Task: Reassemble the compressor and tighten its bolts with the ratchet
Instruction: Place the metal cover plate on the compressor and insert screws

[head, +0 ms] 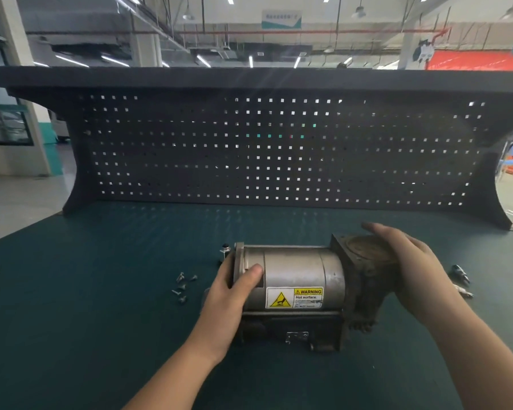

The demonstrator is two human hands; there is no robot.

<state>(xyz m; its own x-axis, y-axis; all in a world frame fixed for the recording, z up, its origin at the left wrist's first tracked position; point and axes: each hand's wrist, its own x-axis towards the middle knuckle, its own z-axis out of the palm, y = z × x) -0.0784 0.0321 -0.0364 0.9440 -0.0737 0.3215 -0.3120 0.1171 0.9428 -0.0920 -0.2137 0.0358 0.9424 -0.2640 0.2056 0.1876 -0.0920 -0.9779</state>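
Between the two hands, in the head view, lies the silver-grey cylindrical metal compressor (293, 279), on its side on the dark green matted surface (101, 306). Its barrel carries a white and yellow warning label (294, 297) reading "WARNING Hot surface", facing the camera. A black base block sits under the barrel.

Left hand (231, 294): grips the flanged end of the barrel, thumb laid over the top of the cylinder, remaining fingers curled behind the flange and hidden from view.

Right hand (409, 261): fingers straight and held together, palm laid flat against the dark, rust-brown cast end housing (365, 255) at the opposite end of the compressor. Fingertips reach beyond the far top edge of the housing. A round recessed face on the housing shows just beside the palm.

Outboard of the left hand, near but apart from it, a small cluster of loose grey metal bolts (183, 287) lies on the surface. Beyond the left hand's fingers, just beside the flange, stands a small dark metal fitting (225, 250); its type cannot be determined.

Outboard of the right hand, two small dark and silver metal pieces (460, 275) lie on the surface, partly blurred; what they are cannot be told.

Beyond both hands, a black perforated back panel (279, 149) rises from the far edge of the surface, topped by a black shelf (249, 76).
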